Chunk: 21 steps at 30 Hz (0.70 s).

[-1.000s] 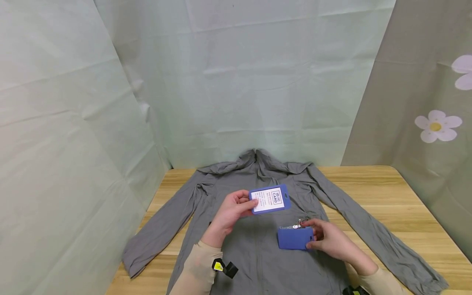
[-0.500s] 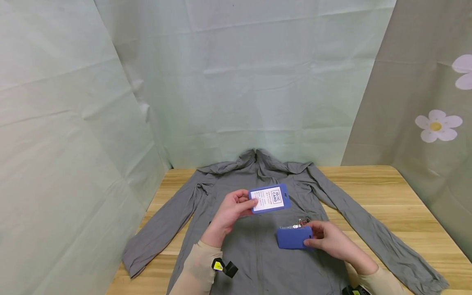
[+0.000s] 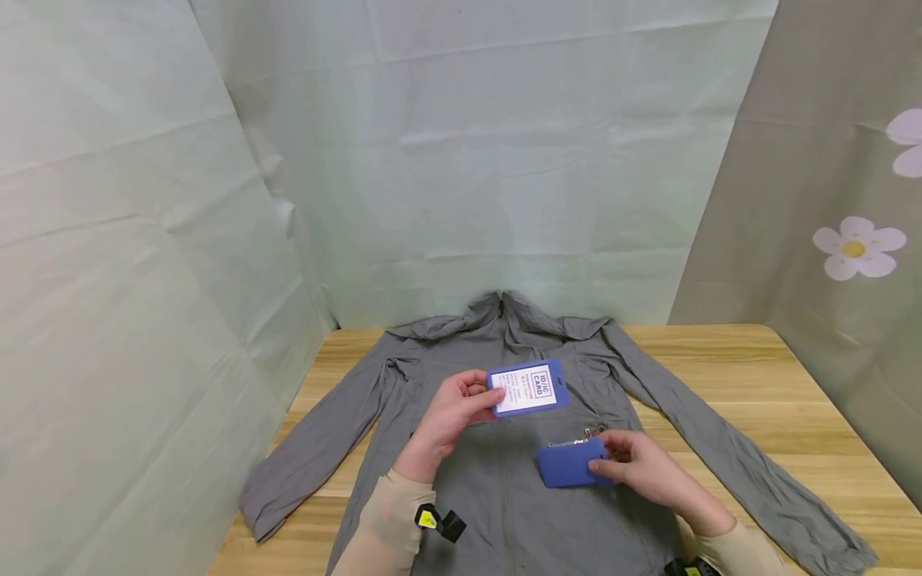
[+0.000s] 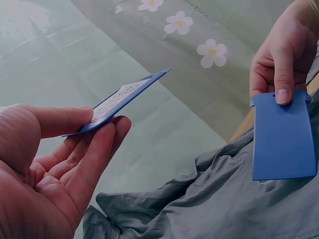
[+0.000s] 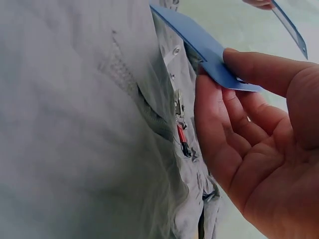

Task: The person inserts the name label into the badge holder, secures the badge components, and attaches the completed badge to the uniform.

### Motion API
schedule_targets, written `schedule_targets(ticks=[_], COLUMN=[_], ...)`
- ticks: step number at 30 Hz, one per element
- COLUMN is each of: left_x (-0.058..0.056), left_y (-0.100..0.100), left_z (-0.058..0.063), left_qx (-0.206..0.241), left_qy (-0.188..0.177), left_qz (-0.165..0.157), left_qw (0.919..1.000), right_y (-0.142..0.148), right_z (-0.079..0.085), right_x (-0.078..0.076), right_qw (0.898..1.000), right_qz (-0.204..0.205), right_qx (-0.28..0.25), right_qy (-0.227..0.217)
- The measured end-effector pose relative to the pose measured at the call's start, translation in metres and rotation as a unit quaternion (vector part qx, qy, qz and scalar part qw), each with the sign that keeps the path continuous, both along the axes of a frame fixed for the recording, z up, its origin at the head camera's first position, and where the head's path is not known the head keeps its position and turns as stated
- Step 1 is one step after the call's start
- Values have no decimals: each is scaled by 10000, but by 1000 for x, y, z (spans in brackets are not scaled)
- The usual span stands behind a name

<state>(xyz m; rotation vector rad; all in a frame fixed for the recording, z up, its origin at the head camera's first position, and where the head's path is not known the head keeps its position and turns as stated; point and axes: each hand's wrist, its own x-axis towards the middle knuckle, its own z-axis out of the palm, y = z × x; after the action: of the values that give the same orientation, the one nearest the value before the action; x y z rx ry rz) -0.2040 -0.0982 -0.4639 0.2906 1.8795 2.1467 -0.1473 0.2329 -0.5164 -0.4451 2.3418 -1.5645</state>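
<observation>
Head view: two badges in hand, neither set down

Left grip (image 3: 454, 406) pinches the left badge (image 3: 531, 389) between thumb and fingers, above the jacket (image 3: 536, 528) on the desk (image 3: 713, 372). Right grip (image 3: 644, 468) pinches the right badge (image 3: 565, 467), lower, near the metal clip (image 5: 179, 102). Judged status: pick-up complete; release pending for both; no link to the clip visible. Legible marking: "ID/IC CARD", left badge; smaller lines unreadable. Right badge: visible face plain.
</observation>
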Motion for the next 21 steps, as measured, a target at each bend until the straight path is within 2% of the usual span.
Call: schedule_targets(ticks=[12,16,21], left_x=[0,1,1], left_y=[0,0,0], left_z=[0,1,1], left_qx=[-6,-32,-19], left_qy=[15,13,16], left_qz=[22,28,10], left_qw=[10000,10000,10000], right_y=[-1,-2,-3], right_z=[3,6,13], right_x=[-3,-4,-4], right_qw=[9991,9965,9877], right_qz=[-359,-739,-1369], right_qx=[-206,-378,-747], right_qy=[-17,-112,-72])
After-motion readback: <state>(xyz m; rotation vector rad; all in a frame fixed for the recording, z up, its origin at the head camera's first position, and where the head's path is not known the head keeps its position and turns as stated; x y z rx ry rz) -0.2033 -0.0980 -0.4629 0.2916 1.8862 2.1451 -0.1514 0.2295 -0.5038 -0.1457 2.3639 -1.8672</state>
